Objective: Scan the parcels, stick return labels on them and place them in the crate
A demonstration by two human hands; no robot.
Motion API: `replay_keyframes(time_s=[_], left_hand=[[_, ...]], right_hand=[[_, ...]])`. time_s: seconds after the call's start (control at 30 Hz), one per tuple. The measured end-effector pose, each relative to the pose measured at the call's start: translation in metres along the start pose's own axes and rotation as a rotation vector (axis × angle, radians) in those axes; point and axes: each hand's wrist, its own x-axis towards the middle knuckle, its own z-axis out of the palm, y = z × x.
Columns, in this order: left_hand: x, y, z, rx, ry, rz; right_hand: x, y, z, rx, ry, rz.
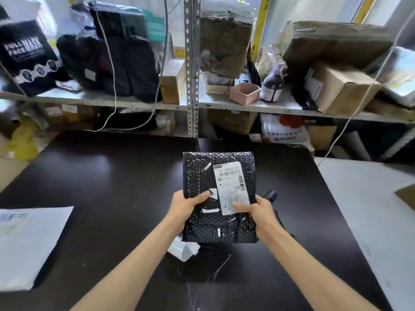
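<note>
Both bare forearms reach forward from the bottom of the view, angled in toward each other so the wrists draw close near the middle. The left hand (187, 204) is turned palm inward, its thumb laid flat across the top face of the black bubble-wrap parcel (219, 196), the fingers curled out of sight beneath its left edge. The right hand (258, 209) mirrors it on the opposite edge, thumb stretched leftward over the upper surface, fingers tucked under. Both wrists are bent slightly, the elbows spread wide apart.
</note>
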Motion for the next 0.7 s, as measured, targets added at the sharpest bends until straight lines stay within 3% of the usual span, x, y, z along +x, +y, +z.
replay_keyframes(time_s=[0.23,0.7], left_hand=[[-0.013,-0.028,-0.011,0.045,-0.072,0.035],[-0.009,-0.045,-0.009,0.167,-0.018,0.090]], right_hand=[[-0.022,0.025,-0.015,-0.033,0.052,-0.024],[-0.023,0.035,-0.035,-0.118,0.096,-0.084]])
